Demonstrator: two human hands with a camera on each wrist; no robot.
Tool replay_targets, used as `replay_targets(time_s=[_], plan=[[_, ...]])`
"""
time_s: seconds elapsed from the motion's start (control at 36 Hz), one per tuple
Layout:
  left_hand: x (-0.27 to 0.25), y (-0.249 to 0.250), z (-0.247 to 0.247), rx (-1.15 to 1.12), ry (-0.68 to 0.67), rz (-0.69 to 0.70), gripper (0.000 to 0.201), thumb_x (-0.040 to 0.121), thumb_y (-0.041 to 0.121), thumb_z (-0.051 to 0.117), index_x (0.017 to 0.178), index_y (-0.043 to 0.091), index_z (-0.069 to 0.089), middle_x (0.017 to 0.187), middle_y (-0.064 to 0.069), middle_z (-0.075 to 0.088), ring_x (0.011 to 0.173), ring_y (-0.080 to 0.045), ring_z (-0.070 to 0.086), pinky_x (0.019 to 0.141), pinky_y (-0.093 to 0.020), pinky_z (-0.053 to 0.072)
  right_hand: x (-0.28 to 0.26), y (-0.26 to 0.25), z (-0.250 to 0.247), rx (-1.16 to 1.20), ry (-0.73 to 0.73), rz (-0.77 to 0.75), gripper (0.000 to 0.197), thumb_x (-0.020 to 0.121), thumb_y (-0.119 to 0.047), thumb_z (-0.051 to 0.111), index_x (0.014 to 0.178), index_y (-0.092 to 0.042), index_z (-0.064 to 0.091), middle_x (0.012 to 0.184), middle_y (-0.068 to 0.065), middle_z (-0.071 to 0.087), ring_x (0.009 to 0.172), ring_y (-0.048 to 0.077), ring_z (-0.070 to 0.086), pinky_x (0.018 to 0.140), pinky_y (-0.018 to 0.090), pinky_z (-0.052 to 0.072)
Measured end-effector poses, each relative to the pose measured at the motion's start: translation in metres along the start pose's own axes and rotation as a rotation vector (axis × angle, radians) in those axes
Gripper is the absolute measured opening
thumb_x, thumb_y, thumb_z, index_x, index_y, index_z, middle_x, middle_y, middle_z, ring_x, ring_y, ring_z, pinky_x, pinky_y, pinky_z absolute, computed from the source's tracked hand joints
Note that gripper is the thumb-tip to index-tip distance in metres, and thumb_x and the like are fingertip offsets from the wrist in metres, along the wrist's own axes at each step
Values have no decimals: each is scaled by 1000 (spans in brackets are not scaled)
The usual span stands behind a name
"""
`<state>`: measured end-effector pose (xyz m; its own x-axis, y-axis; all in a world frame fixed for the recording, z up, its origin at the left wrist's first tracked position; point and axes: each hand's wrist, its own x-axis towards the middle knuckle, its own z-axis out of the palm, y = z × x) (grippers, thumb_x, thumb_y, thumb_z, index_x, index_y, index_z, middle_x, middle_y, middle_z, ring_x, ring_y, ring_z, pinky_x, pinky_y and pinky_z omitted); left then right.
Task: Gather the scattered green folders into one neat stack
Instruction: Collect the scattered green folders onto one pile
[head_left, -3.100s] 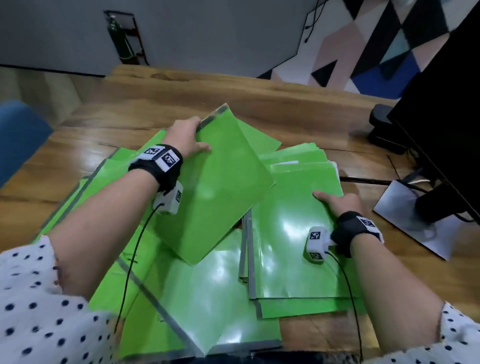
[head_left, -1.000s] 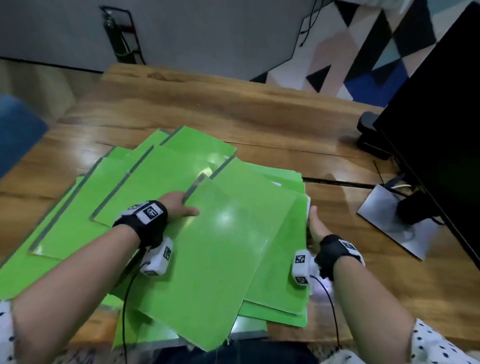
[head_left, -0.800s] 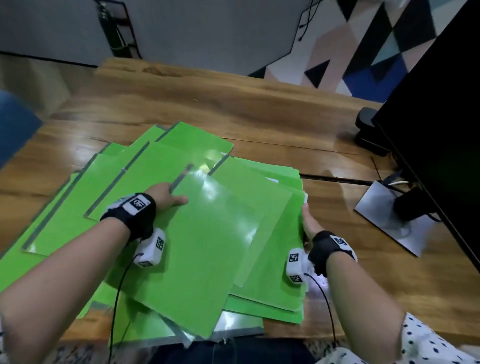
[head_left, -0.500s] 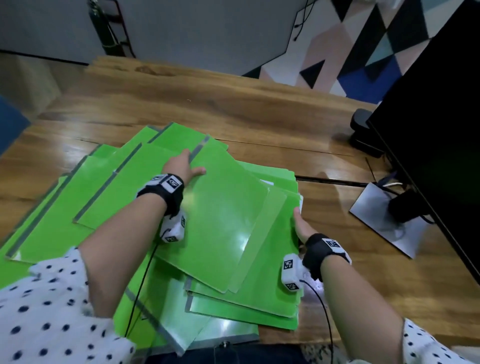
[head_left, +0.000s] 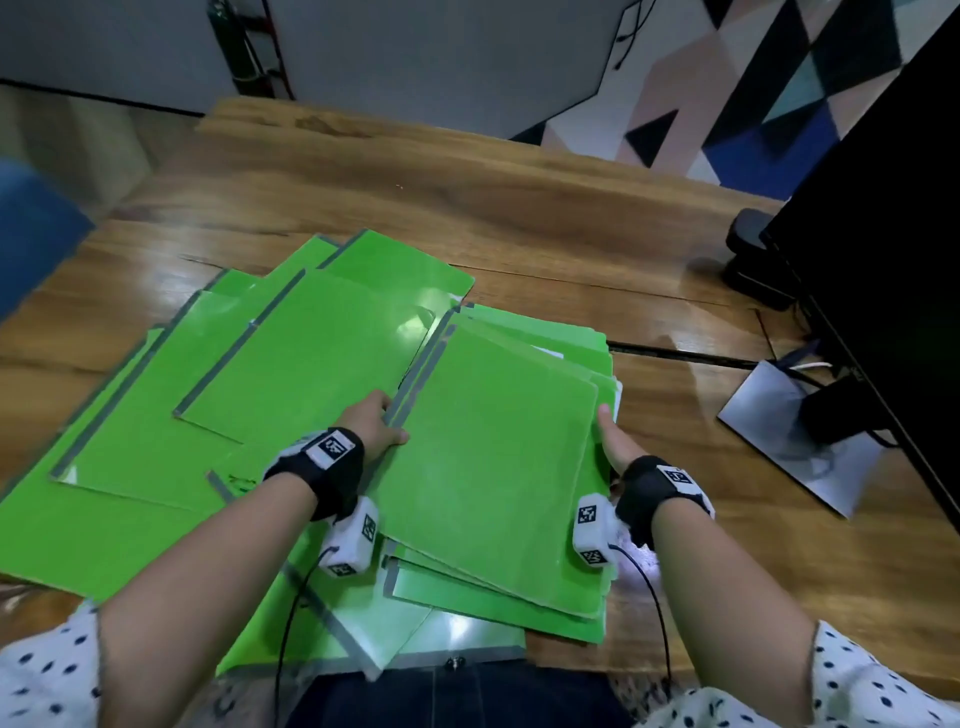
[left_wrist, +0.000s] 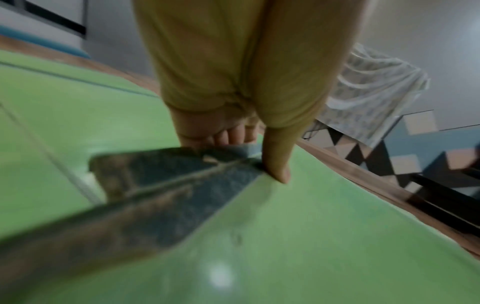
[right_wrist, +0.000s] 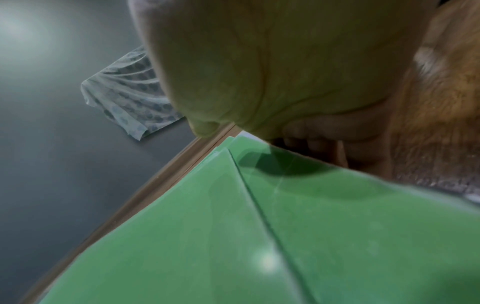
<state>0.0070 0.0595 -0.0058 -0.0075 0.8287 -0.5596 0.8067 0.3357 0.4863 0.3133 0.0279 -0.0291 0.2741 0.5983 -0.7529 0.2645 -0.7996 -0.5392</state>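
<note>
A wooden table (head_left: 519, 197) fills the view, with a grey wall and a patch of coloured triangles behind it, and a black monitor (head_left: 883, 218) on a silver stand (head_left: 779, 436) at the right edge. Green folders with grey spines lie across the near half of the table. On the right, several of them are piled into a rough stack (head_left: 493, 457) whose edges do not line up; the lower ones stick out at the near side and the far side. More loose folders (head_left: 234, 384) are spread out to the left, overlapping one another and partly tucked under the stack.

The left hand (head_left: 371, 426) holds the stack at its left, grey-spined edge: in the left wrist view the thumb (left_wrist: 276, 164) presses down on top of the green cover while the other fingers curl under the spine. The right hand (head_left: 613, 447) is at the stack's right edge, thumb on top, fingers curled beneath the folder edges in the right wrist view. Both wrists wear black bands carrying small white cameras.
</note>
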Motion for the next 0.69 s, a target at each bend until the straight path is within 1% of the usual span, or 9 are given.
replay_targets(time_s=[0.14,0.25,0.31,0.36,0.42,0.5,0.58,0.64,0.69], plan=[[-8,7,34,83,77,1,33,94,25,55,117,4,46,114,-13,63,100,-29,63,83,-35,52,1,2,-2,32,-1,7,85,89,-72,14,151,-15,16,157,14,17,143,33,22,115,51,22],[-16,15,52,196,132,16,32,99,27,45,123,5,39,109,-12,65,94,-28,65,70,-31,49,3,3,-3,-11,0,4,82,91,-68,22,150,-10,21,156,16,21,141,34,27,114,50,26],[-19,15,60,221,129,25,30,99,27,43,120,6,40,104,-11,65,86,-26,64,69,-31,51,6,3,-1,-50,20,-2,80,93,-64,26,148,-6,25,153,17,26,138,34,31,113,47,28],[-21,14,64,266,140,52,28,99,29,42,117,8,41,101,-11,65,84,-26,63,71,-34,54,7,2,2,-80,43,0,78,89,-65,37,141,-6,38,143,18,42,129,32,44,106,41,35],[-22,13,64,320,145,84,30,99,34,42,117,10,42,99,-9,64,85,-25,64,73,-36,56,13,4,5,-80,80,-1,77,77,-67,55,125,-7,51,121,15,56,108,27,56,94,36,41],[-19,5,54,392,97,110,45,94,51,41,119,14,44,97,-4,63,83,-21,64,72,-33,57,21,4,11,-93,143,18,77,80,-54,64,132,0,46,131,16,54,113,30,55,99,41,45],[-11,-13,31,337,119,104,63,90,62,39,132,15,42,122,-8,59,105,-24,61,83,-35,53,22,3,14,-150,176,30,81,77,-53,69,132,2,45,132,18,54,115,32,55,98,43,47],[-3,-32,17,411,135,83,74,90,61,39,146,14,26,149,-13,34,134,-30,39,105,-45,40,22,3,14,-186,186,36,85,75,-55,70,133,2,44,133,18,53,117,34,54,99,44,47],[2,-51,9,560,87,17,82,92,59,37,151,11,8,158,-14,5,146,-30,12,115,-50,19,23,2,13,-212,185,40,86,75,-56,68,133,2,44,134,18,52,117,34,53,98,43,47]])
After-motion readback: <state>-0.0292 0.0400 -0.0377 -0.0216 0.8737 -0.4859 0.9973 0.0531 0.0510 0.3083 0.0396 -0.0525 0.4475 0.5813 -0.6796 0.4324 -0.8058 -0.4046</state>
